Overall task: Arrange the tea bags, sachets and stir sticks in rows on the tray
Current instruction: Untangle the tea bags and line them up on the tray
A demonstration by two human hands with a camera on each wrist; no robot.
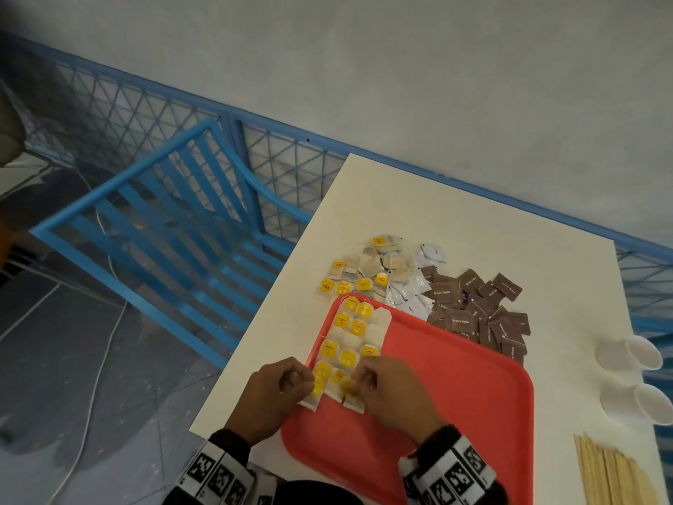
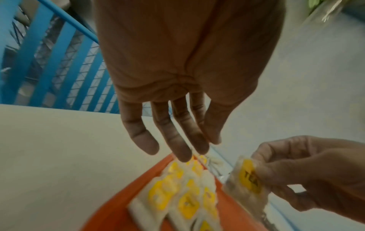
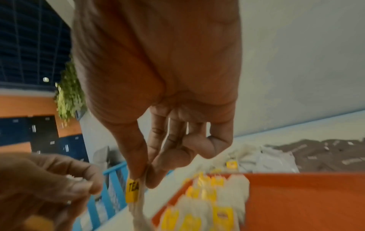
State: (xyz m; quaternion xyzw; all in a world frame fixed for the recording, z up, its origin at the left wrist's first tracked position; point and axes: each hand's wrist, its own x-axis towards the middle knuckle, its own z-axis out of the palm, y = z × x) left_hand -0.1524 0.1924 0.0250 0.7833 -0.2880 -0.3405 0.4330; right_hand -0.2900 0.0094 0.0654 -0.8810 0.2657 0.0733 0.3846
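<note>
The red tray [image 1: 455,388] is sitting near the front edge of the white table [image 1: 455,220], its right half lying bare. The right hand [image 1: 393,395] is pinching a tea bag [image 2: 247,184] by its yellow tag between thumb and fingertips. The left hand [image 1: 269,399] is hanging above the tray's left edge; the wrist view shows straight fingers, the head view curled ones, so I cannot tell. Tea bags in rows [image 1: 349,344] are filling the tray's left side. Stir sticks [image 1: 612,475] are being cut off at the frame's bottom.

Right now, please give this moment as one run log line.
right hand: pinches tea bag | left hand: open above tray | tea bag rows: partly laid
</note>
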